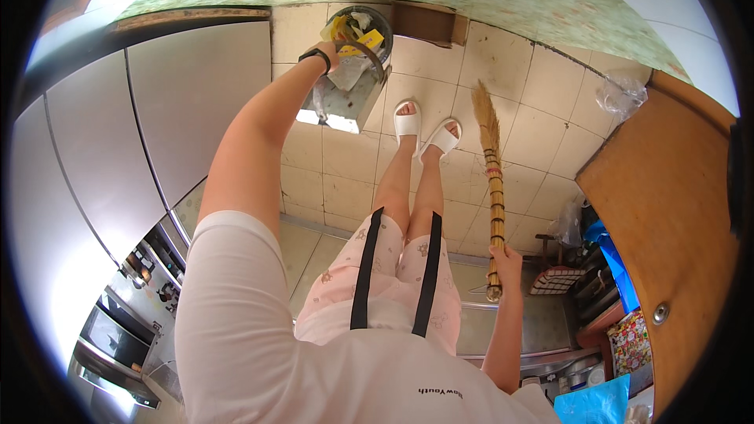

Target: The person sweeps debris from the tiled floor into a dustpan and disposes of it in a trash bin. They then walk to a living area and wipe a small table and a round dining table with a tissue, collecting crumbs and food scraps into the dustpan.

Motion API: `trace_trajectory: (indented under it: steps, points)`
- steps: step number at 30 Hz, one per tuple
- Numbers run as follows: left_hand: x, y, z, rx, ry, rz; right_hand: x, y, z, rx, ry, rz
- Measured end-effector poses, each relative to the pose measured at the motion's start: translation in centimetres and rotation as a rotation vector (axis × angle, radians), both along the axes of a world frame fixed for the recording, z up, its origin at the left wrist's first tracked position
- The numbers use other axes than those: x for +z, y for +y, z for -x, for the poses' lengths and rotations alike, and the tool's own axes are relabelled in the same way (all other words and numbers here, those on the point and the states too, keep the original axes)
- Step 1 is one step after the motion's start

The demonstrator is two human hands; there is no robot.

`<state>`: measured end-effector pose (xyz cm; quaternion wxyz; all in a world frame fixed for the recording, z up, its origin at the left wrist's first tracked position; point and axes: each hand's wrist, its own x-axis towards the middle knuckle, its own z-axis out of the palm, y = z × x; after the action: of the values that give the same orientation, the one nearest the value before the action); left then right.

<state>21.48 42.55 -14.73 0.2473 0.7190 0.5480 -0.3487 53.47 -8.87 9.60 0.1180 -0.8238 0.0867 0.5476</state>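
Observation:
My left hand, with a dark band at the wrist, is closed on the curved handle of what looks like a metal dustpan; the fingers are partly hidden. This pan lies at the near side of a round dark bin, where yellow packaging and crumpled pale wrapping show. In my right hand is the bound stick handle of a straw broom, gripped near its end. The broom's bristles point away from me, over the tiled floor, right of my white slippers.
A brown open box stands by the wall beside the bin. Pale cabinets line the left. To the right are a wooden door, a clear plastic bag, a checked item and shelves with blue bags.

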Motion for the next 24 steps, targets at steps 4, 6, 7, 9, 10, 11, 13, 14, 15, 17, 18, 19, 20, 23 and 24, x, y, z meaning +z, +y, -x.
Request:
trace_trajectory:
  steps: [4, 6, 7, 9, 10, 11, 13, 14, 15, 17, 18, 19, 20, 23, 24]
  points:
    - [2.0, -1.0, -0.1, -0.006, -0.005, 0.057, 0.3, 0.3, 0.1, 0.007, 0.013, -0.018]
    - [2.3, -0.4, 0.3, -0.024, -0.029, 0.024, 0.4, 0.7, 0.1, 0.002, 0.031, -0.011]
    - [2.4, 0.0, 0.7, -0.033, -0.040, 0.006, 0.3, 0.7, 0.0, 0.007, 0.038, -0.008]
    - [2.9, 1.4, -0.4, 0.004, -0.072, -0.036, -0.3, -0.3, 0.1, 0.020, 0.022, -0.014]
    - [2.4, 2.0, -0.1, 0.024, -0.055, -0.055, -1.0, -1.0, 0.1, 0.047, 0.012, -0.033]
    - [2.0, 2.5, 0.1, 0.044, -0.038, -0.075, -1.6, -1.8, 0.0, 0.074, 0.002, -0.052]
    - [1.5, 1.4, -0.2, 0.088, 0.007, -0.095, -1.3, -1.2, 0.1, 0.049, 0.022, -0.034]
    - [1.3, 0.9, -0.3, 0.111, 0.030, -0.106, -1.0, -0.9, 0.1, 0.037, 0.033, -0.025]
    - [1.3, 0.4, -0.7, 0.139, 0.056, -0.049, -0.5, -0.5, 0.1, 0.033, 0.034, -0.019]
    - [0.9, 0.1, -0.9, 0.143, 0.039, -0.073, 0.2, 0.4, 0.1, 0.025, 0.037, -0.005]
    - [1.0, 0.0, -0.9, 0.125, 0.032, -0.062, 0.2, 0.1, 0.0, 0.029, 0.044, -0.008]
    - [1.0, 0.1, -1.0, 0.106, 0.026, -0.051, 0.2, -0.1, -0.3, 0.033, 0.051, -0.011]
    - [1.0, -0.1, -1.0, 0.089, 0.020, -0.040, 0.3, -0.3, -0.4, 0.037, 0.059, -0.014]
    - [1.5, -0.4, -0.7, 0.006, 0.074, -0.011, 0.5, 0.1, -0.4, 0.052, 0.038, -0.009]
    - [2.0, -0.5, -0.5, 0.002, 0.061, 0.011, 0.5, 0.1, -0.4, 0.056, 0.041, -0.014]
